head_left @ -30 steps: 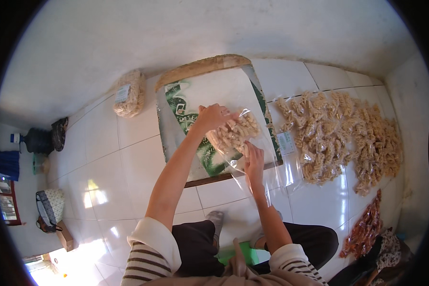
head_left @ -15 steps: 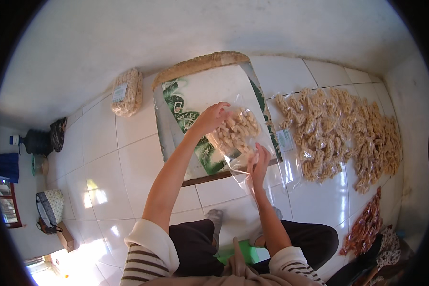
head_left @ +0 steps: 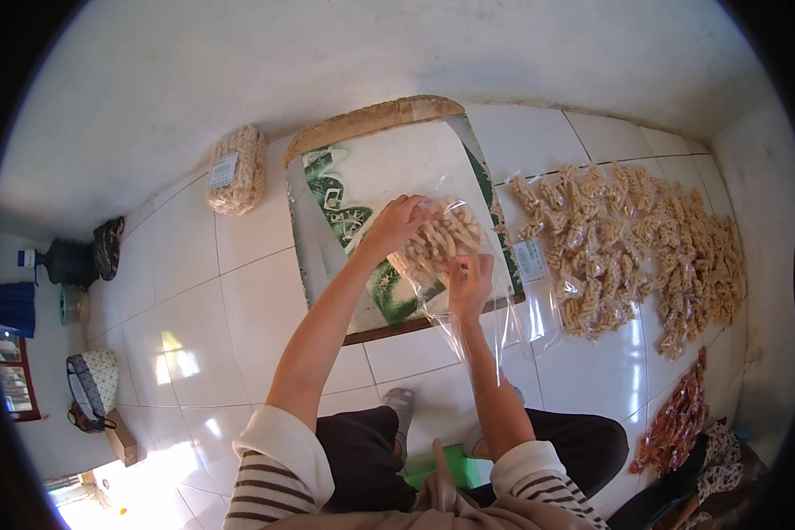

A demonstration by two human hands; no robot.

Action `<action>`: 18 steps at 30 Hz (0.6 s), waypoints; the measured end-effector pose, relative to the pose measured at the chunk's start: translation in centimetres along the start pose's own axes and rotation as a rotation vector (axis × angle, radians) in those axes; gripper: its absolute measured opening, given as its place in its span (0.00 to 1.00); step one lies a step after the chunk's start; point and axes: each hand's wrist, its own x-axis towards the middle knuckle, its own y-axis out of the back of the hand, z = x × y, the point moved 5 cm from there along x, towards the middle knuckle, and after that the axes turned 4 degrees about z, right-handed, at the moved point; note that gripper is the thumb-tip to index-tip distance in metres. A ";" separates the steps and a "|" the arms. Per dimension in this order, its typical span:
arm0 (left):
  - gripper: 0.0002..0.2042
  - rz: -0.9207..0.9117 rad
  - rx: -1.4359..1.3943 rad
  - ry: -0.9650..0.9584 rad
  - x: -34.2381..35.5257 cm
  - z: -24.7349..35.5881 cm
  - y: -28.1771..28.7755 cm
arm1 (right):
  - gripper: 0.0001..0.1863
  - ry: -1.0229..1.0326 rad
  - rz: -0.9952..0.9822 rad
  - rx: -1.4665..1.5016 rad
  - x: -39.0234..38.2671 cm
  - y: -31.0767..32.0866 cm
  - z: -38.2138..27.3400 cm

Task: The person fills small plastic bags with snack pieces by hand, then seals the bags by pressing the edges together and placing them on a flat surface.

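I see my left hand (head_left: 396,225) with fingers clenched on a clear bag of pale twisted snacks (head_left: 437,240), lifted over the green-and-white sack (head_left: 362,190) on the tiled floor (head_left: 221,309). My right hand (head_left: 470,284) pinches the bag's loose plastic below. Filled packets (head_left: 627,243) lie spread to the right.
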 end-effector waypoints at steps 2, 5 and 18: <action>0.22 -0.003 -0.049 -0.018 0.2 -0.1 -0.1 | 0.08 0.034 0.002 -0.047 -0.4 0.2 0.2; 0.22 -0.052 0.032 -0.008 0.0 0.5 -0.4 | 0.12 -0.047 -0.035 -0.194 0.0 0.5 0.4; 0.26 0.775 0.137 0.270 -4.6 -0.9 -0.3 | 0.21 0.448 -0.146 -0.282 -2.3 1.5 -3.5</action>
